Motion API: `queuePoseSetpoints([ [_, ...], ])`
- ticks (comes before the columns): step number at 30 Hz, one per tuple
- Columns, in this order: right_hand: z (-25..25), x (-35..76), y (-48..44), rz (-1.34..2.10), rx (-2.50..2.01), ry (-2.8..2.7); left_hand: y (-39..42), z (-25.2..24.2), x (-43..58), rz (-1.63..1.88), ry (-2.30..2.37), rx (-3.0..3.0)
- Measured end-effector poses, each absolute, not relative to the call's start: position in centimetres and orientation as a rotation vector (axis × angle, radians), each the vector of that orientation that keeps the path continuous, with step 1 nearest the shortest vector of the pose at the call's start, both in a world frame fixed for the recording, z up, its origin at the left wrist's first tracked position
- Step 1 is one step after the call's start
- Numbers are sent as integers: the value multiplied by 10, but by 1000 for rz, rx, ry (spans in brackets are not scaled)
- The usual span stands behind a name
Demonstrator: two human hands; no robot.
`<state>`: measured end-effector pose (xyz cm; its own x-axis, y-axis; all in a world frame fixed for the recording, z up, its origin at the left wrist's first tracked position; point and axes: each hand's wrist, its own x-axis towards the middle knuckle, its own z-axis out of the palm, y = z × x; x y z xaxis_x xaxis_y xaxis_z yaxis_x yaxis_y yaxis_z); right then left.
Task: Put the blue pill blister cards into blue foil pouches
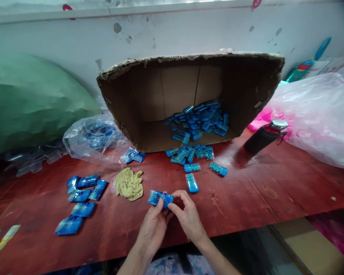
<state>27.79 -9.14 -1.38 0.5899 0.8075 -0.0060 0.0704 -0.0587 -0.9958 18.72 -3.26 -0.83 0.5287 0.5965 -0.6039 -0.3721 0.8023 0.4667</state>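
Note:
A shiny blue printed packet [157,197] is held between both hands near the front edge of the red table. My left hand [154,225] grips it from below, its thumb pressed on the front. At the packet's right end, the thumb and fingers of my right hand [188,217] pinch it. Just beyond lies a small clear case with a blue end and blue balls [192,183]. More such cases [183,152] spill from the cardboard box. Several similar blue packets [83,209] rest to the left, beside a crumpled yellow-green glove [129,184].
A large cardboard box [149,137] lies on its side with its mouth facing me. Right of it stands a dark bottle [262,135], near a big translucent bag [318,118]. A clear bag of blue packets [96,139] and a green sack [34,103] are at left.

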Motion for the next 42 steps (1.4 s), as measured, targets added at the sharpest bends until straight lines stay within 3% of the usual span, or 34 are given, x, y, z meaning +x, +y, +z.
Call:
queuePoseSetpoints([
  [8, -11, 264, -93, 663, -1500, -812, -25, -5, 185, 650, 1006, 371],
  [21, -23, 262, -85, 822, -1224, -516, -27, -9, 178, 597, 764, 294],
  [31, -20, 260, -93, 565, -1399, -804, -19, -2, 177, 548, 912, 423],
  [37, -17, 259, -91, 864, -1259, -667, -16, 0, 174, 592, 838, 303],
  [42, -19, 264, -92, 779, -1341, -714, -16, -5, 173, 520, 783, 421],
])
